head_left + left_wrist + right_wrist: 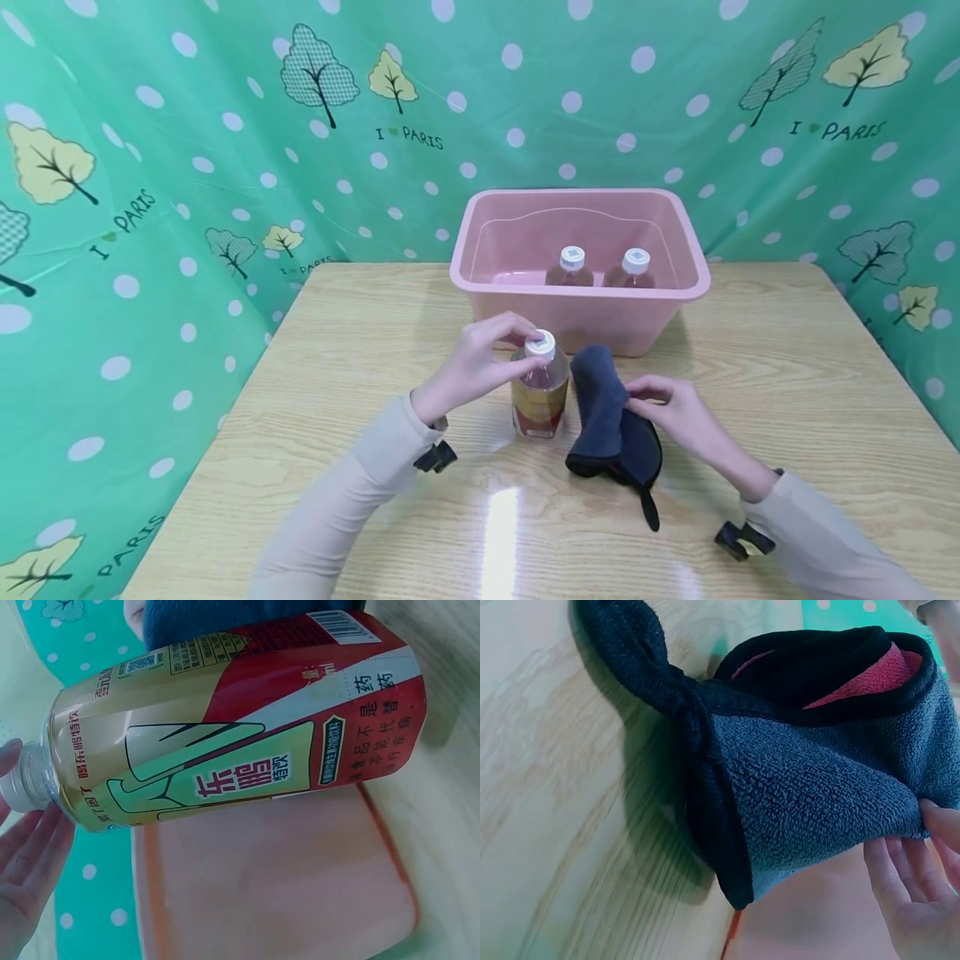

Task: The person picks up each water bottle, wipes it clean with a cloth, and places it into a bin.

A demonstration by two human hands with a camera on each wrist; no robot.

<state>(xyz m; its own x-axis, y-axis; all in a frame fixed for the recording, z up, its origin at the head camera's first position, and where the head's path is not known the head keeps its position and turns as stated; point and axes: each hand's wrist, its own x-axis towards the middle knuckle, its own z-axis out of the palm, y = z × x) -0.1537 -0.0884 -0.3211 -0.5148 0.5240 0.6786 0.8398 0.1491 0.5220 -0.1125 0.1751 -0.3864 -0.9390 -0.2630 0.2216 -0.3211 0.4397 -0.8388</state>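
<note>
A clear plastic drink bottle with a gold and red label stands upright on the table, in front of the bin. My left hand holds it at the white cap, thumb on one side and fingers on the other. Just right of the bottle is a folded dark blue-grey cloth with black edging and a hanging loop. Between thumb and fingertips, my right hand pinches the cloth's right side. In the right wrist view, a pink inner side shows within the fold of the cloth.
Behind the bottle and cloth stands a pink plastic bin with two white-capped bottles inside, one capped and another beside it. A green patterned curtain hangs along the back and left of the wooden table.
</note>
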